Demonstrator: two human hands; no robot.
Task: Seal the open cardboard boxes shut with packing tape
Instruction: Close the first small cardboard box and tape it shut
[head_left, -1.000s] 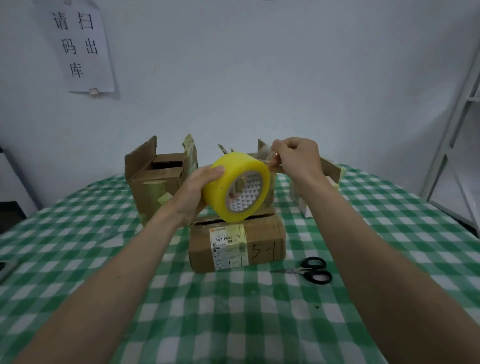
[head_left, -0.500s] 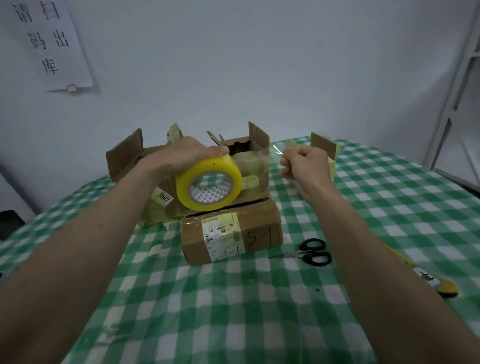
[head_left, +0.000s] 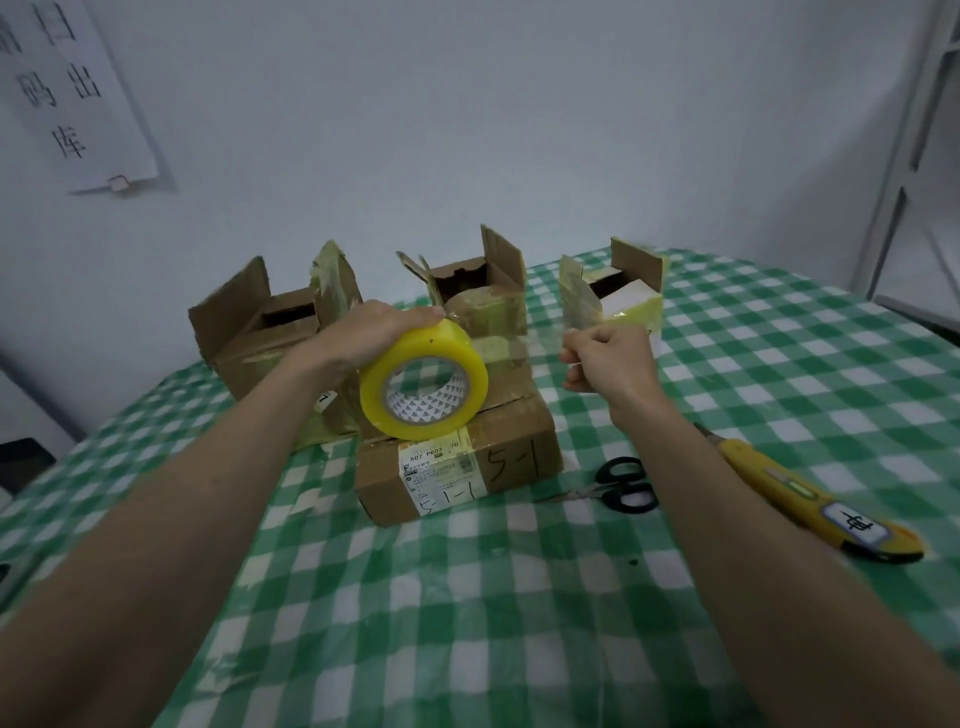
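Above the closed box (head_left: 457, 457), your left hand (head_left: 371, 335) grips the tape roll (head_left: 423, 382) from above; just right of it, your right hand (head_left: 608, 364) pinches the pulled tape end (head_left: 524, 348).

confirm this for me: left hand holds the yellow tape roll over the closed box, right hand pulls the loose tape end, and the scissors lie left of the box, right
Not quite. The head view shows the scissors lying right of the closed box, not left. The rest stands: the left hand holds the tape roll over that box and the right hand pinches the loose tape end.
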